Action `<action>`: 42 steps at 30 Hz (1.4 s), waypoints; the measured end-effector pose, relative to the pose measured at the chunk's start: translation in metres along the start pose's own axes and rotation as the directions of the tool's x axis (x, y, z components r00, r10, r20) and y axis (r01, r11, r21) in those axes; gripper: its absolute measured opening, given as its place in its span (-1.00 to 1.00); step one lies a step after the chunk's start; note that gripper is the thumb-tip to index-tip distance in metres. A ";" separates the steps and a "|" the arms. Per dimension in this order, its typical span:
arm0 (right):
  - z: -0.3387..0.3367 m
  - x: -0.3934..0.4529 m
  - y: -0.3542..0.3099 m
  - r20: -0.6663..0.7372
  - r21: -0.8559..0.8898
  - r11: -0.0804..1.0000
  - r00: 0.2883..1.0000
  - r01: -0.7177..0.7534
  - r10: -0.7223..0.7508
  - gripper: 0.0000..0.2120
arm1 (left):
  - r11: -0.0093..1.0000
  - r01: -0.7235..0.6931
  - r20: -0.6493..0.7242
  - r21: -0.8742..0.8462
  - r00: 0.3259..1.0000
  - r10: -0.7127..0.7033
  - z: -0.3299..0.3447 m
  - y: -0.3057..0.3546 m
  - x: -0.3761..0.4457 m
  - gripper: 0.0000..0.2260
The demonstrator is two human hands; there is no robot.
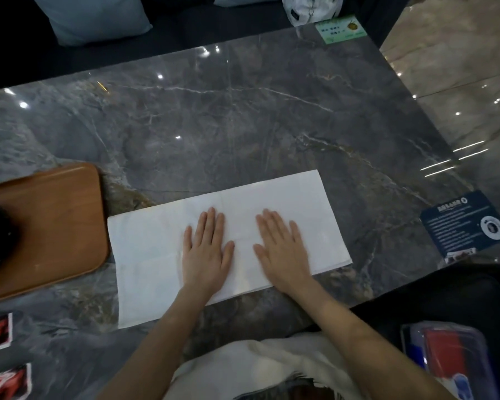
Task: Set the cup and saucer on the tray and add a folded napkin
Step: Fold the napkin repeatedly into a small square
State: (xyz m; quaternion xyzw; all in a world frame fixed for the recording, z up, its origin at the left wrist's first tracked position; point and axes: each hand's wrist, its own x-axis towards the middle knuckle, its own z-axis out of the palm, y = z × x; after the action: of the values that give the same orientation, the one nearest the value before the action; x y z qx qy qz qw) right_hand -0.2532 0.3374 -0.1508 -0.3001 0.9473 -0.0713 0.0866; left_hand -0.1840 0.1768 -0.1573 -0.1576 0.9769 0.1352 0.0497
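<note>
While our left hand point(205, 249) and right hand point(282, 249) lie flat with fingers straight, gripping nothing, we press the napkin point(156, 255) onto the marble table point(243, 111). It looks folded once, into a long strip; further folds remain. At far left, something dark, perhaps the cup, sits on the wooden tray point(55, 220). The napkin lies just right of it.

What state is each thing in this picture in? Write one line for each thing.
napkin: lying flat on the table, pressed by both hands, not on the tray.
left hand: open, palm down on the napkin.
right hand: open, palm down on the napkin.
tray: on the table left of the napkin, a dark object at its left edge.
table: glossy grey marble.
</note>
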 end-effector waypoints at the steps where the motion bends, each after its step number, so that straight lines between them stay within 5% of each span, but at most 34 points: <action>1: -0.001 -0.003 0.014 -0.007 0.005 0.998 0.998 -0.062 0.062 -0.43 | 1.000 -0.003 0.006 -0.007 1.000 0.004 -0.001 0.000 0.000 -0.43; 8: -0.014 -0.014 0.055 -0.003 0.020 0.970 0.970 -0.243 0.244 -0.33 | 1.000 -0.005 0.005 0.003 1.000 0.005 -0.003 0.003 0.000 -0.40; 15: -0.013 0.018 -0.048 0.044 0.276 0.956 0.992 0.102 -0.119 -0.34 | 0.999 -0.044 0.045 0.003 0.998 0.043 -0.004 0.026 -0.010 -0.42; 20: 0.002 0.023 -0.056 0.025 0.246 0.959 0.988 0.142 -0.153 -0.38 | 0.999 -0.037 0.066 0.033 0.997 0.035 -0.005 0.020 -0.018 -0.37; 27: 0.006 0.021 -0.056 0.050 0.101 0.981 0.984 0.165 -0.170 -0.40 | 0.940 0.340 -0.050 -0.004 0.939 -0.340 -0.016 -0.055 -0.054 -0.40; 31: 0.008 0.021 -0.056 0.030 0.080 0.982 0.984 0.173 -0.176 -0.41 | 0.902 0.431 -0.039 -0.016 0.902 -0.431 -0.024 -0.070 -0.069 -0.33; 33: 0.008 0.022 -0.055 0.036 0.075 0.981 0.982 0.180 -0.183 -0.42 | 0.918 0.393 -0.040 -0.056 0.918 -0.396 -0.028 -0.056 -0.065 -0.35; 38: 0.008 0.023 -0.055 0.058 0.000 0.986 0.985 0.164 -0.164 -0.41 | 0.985 0.015 0.085 -0.174 0.996 -0.001 -0.024 0.005 -0.017 -0.41; 42: 0.009 0.023 -0.056 0.053 -0.019 0.988 0.987 0.156 -0.155 -0.39 | 0.968 0.042 0.110 -0.248 0.994 -0.014 -0.024 0.022 0.029 -0.44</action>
State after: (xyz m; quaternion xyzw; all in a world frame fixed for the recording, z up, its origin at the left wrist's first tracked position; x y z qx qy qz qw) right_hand -0.2394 0.2780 -0.1519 -0.3757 0.9193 -0.0593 0.1017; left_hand -0.2202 0.1817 -0.1327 -0.1689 0.9457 0.2649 0.0840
